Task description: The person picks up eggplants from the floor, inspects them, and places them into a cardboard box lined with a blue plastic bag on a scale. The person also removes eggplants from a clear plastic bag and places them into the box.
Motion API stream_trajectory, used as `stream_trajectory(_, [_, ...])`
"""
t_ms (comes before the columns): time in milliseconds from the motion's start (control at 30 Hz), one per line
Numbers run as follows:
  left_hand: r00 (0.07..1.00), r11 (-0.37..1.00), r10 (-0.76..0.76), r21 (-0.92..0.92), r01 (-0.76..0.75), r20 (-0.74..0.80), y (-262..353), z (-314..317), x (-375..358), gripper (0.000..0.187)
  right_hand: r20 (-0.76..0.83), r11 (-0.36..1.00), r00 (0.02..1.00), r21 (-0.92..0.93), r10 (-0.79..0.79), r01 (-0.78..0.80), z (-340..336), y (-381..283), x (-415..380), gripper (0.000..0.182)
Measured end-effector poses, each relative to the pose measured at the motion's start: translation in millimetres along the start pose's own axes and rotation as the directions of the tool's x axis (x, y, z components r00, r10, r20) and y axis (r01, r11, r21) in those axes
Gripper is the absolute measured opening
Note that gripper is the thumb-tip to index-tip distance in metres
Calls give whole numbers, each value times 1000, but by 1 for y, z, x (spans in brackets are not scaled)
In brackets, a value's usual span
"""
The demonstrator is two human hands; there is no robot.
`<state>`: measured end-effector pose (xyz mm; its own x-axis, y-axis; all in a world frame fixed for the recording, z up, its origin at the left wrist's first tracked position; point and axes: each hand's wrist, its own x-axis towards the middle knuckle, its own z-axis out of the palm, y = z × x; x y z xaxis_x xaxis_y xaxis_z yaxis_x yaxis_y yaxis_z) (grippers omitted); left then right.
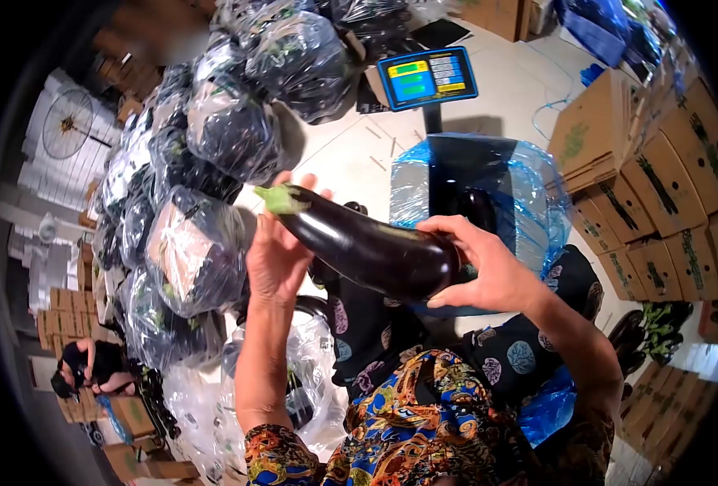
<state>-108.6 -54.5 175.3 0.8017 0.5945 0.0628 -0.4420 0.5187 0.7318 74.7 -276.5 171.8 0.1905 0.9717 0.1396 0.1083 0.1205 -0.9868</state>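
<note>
A large, glossy dark-purple eggplant (363, 249) lies slantwise in front of me, its green stem end up to the left. My right hand (488, 263) grips the rounded lower end, thumb in front and fingers over the top. Behind the stem end, my left hand (278, 255) supports the neck; its fingertips show above the eggplant, and part of the fingers is hidden. Beyond my right hand stands an open container lined with blue plastic film (529, 174), with dark eggplant (479, 209) partly visible inside.
A digital scale display (428, 77) rises behind the lined container. Clear bags of dark produce (233, 130) are heaped at left. Stacked cardboard boxes (658, 194) stand at right, above loose eggplants (630, 336). Another person (91, 364) is at far left.
</note>
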Motion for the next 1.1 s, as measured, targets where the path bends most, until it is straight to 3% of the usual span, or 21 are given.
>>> stream_trajectory(33, [993,996,-83,-36,81,-80,-9,9,3,75,-50,916,986,-380,-162,131,-2,-4,-4,82])
stream_trajectory(67, [992,993,-108,39,111,-62,-20,5,7,77,-58,774,933,-578,-354,258,-1,1,-8,85])
stream_trajectory(100, [988,989,-141,-48,138,-70,-28,10,12,72,-68,701,913,-665,-401,258,-1,6,-14,85])
stream_trajectory(200, [992,986,-126,-110,125,-5,-41,14,27,72,-192,680,862,-702,-469,213,-3,22,-27,84])
stream_trajectory(300, [987,986,-130,-93,138,90,-49,23,38,74,-207,625,842,-758,-499,184,-7,29,-34,81])
stream_trajectory(333, [982,986,-134,-84,146,136,-51,29,41,76,-215,629,877,-768,-430,120,-10,27,-38,79])
stream_trajectory(400, [960,981,-178,-33,190,218,-53,43,47,78,-306,846,931,-533,-198,5,-16,23,-44,80])
stream_trajectory(433, [961,976,-218,56,211,169,-55,50,50,75,-325,918,943,-390,-68,-69,-18,23,-47,80])
stream_trajectory(567, [933,922,-340,238,305,122,-76,58,78,68,-285,901,952,-375,112,-219,-18,33,-54,78])
stream_trajectory(633, [922,884,-377,327,333,82,-93,63,90,67,-165,898,966,-365,199,-247,-35,31,-56,73])
stream_trajectory(700, [914,840,-383,462,283,136,-106,68,97,63,-151,873,981,-453,124,-180,-57,34,-62,55])
stream_trajectory(767, [913,802,-388,534,267,126,-115,74,97,63,-305,903,919,-269,250,-335,-74,20,-67,50])
stream_trajectory(900, [861,770,-501,501,395,91,-147,51,118,59,-328,891,910,-288,252,-351,-94,27,-74,41])
stream_trajectory(1000, [798,727,-602,441,527,39,-189,27,122,49,-258,883,927,-314,273,-348,-96,29,-71,39])
stream_trajectory(1100, [758,684,-651,409,604,-28,-225,25,117,40,-297,897,902,-218,315,-385,-98,32,-66,40])
